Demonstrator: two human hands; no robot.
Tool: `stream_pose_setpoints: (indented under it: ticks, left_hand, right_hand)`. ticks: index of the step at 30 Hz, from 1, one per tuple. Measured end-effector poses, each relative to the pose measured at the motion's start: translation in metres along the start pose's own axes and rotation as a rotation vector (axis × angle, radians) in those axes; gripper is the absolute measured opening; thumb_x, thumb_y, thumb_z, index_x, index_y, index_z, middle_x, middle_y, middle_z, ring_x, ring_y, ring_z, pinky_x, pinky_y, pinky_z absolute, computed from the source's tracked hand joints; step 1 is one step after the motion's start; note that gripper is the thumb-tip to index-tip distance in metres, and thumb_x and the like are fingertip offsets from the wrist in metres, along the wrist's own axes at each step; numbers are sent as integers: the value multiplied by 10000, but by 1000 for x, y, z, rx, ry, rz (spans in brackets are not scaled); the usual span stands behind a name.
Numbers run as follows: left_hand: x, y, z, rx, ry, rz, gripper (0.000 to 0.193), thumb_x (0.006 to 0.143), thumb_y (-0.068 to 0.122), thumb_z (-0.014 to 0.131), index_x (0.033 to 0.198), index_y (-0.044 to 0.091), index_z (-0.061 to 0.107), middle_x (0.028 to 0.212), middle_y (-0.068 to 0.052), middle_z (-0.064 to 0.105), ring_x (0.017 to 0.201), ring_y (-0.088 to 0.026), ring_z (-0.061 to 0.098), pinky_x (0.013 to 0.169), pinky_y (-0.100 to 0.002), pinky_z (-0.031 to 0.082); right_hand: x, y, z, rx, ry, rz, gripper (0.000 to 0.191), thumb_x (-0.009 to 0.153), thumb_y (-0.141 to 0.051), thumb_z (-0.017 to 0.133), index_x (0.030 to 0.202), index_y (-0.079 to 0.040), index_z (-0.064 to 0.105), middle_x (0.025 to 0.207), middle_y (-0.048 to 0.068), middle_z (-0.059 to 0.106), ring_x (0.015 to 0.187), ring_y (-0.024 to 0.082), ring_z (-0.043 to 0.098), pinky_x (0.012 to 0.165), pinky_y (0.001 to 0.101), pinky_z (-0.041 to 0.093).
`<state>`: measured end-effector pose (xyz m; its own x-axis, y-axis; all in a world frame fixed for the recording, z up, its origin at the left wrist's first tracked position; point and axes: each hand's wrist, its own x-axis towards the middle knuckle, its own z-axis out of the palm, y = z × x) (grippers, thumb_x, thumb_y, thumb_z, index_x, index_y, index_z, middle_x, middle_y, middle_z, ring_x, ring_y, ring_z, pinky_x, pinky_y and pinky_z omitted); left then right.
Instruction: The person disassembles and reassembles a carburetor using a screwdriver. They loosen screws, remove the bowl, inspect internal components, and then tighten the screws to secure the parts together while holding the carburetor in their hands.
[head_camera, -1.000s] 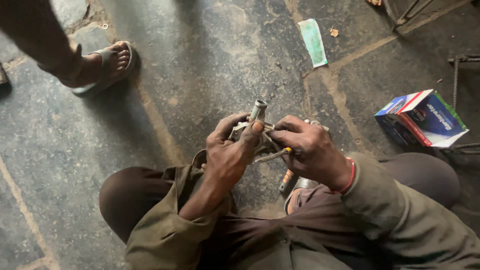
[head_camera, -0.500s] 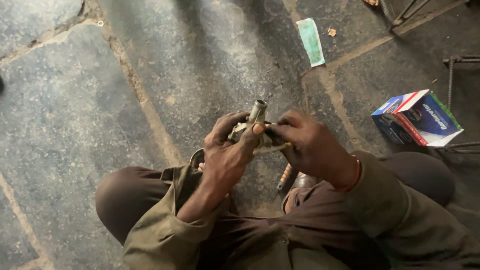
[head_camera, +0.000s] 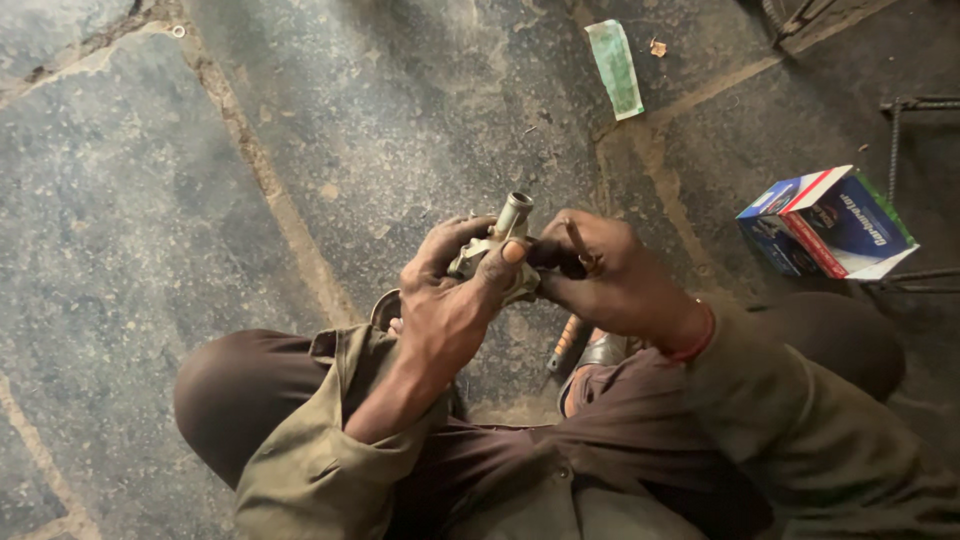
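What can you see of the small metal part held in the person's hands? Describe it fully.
The metal part is a dull grey, cast-looking piece with a short open tube sticking up and away from the person. Grime darkens it. The left hand wraps its body, thumb pressed on the front; the right hand meets it from the other side, fingers closed against it. It is held above the stone floor; its lower half is hidden.

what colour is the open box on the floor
Blue, red and white cardboard box, clearest in the head view.

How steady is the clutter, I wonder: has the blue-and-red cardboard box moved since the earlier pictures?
No. The cardboard box keeps its offset from the green wrapper; only the view shifted slightly.
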<state>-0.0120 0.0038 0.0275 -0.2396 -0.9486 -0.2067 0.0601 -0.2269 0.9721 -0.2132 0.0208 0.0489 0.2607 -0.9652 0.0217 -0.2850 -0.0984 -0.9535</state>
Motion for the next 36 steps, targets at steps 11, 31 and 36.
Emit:
stream_pose_setpoints:
  ticks: [11, 31, 36]
  left_hand:
    - [-2, -2, 0, 123, 3, 172, 433, 944, 333, 788, 1218, 5, 716, 1186, -91, 663, 1056, -157, 664, 845, -275, 584]
    - [1, -3, 1, 30, -13, 81, 416, 941, 312, 782, 1188, -18, 725, 1166, -69, 673, 1030, -143, 678, 798, -267, 596]
    - [1, -2, 0, 39, -15, 88, 422, 941, 317, 778, 1201, -10, 719, 1172, -72, 678, 1048, -146, 681, 823, -280, 606]
  right_hand:
    - [-7, -3, 3, -436, 6, -249, 288, 799, -9, 769, 1073, 35, 692, 972, 144, 647, 794, 280, 669, 678, 369, 544]
    - [-1, 3, 0, -123, 36, -55, 150, 843, -35, 783, 972, -7, 712, 883, 78, 662, 745, 161, 687, 626, 314, 542]
    - [2, -2, -5, -217, -49, -44, 208, 838, -52, 785, 1026, 4, 718, 889, 96, 645, 714, 189, 658, 596, 329, 521]
